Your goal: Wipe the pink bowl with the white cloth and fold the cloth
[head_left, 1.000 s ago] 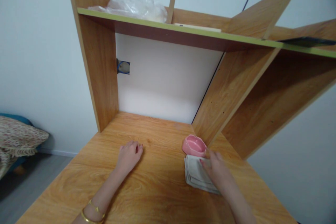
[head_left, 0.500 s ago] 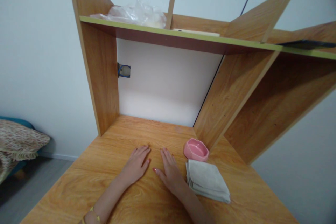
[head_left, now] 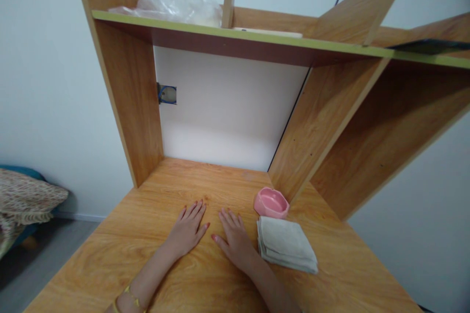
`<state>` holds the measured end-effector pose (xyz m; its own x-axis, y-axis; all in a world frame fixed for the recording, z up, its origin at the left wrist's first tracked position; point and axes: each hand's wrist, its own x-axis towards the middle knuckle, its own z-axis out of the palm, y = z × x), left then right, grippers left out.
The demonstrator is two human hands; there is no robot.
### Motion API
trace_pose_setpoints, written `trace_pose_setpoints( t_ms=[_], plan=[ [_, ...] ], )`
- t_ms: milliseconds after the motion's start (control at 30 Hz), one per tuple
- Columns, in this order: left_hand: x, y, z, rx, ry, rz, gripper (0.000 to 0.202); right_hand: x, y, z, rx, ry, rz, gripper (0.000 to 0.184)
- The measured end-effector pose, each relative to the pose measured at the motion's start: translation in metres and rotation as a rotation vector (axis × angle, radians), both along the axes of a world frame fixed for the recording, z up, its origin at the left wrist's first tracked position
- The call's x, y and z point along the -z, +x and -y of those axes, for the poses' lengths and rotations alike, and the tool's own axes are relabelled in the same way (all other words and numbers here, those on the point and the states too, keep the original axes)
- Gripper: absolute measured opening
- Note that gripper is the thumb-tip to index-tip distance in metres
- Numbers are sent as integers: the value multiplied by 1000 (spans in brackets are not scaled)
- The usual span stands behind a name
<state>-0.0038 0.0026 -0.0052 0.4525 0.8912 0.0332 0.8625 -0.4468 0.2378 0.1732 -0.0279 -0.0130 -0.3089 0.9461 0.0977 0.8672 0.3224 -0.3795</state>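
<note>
My left hand (head_left: 186, 231) lies flat on the wooden desk (head_left: 191, 281), palm down, fingers stretched out and holding nothing. Beside it, my right hand (head_left: 235, 238) also rests palm down with its thumb apart. A folded grey cloth (head_left: 285, 243) lies just to the right of my right hand. Behind the cloth stands a pink faceted bowl (head_left: 271, 203), close to the foot of an upright wooden panel. Nothing is visible inside the bowl.
A shelf (head_left: 264, 41) with a greenish edge spans above the desk, carrying a clear plastic bag (head_left: 179, 7) and a flat dark item (head_left: 429, 46). Upright panels (head_left: 125, 102) bound the desk's back. An open socket box (head_left: 168, 94) shows in the back wall. A patterned throw (head_left: 29, 195) is at left.
The view has shifted slightly, so the shelf and desk sit a little higher and further left. Both hands stay flat on the desk; the cloth and bowl keep their places.
</note>
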Motion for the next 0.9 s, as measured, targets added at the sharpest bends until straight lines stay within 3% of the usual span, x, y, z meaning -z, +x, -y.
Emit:
trace_pose_setpoints(
  t_ms=[167,500,900],
  plan=[
    [-2,0,1,3,6,-10,56,-8,1,1,-13,-42,13,59],
    [1,-2,1,33,55,58,54,-2,4,-1,-32,-14,-7,59],
    [4,-2,-2,35,34,4,52,-3,3,-1,-26,-11,-12,60]
  ],
)
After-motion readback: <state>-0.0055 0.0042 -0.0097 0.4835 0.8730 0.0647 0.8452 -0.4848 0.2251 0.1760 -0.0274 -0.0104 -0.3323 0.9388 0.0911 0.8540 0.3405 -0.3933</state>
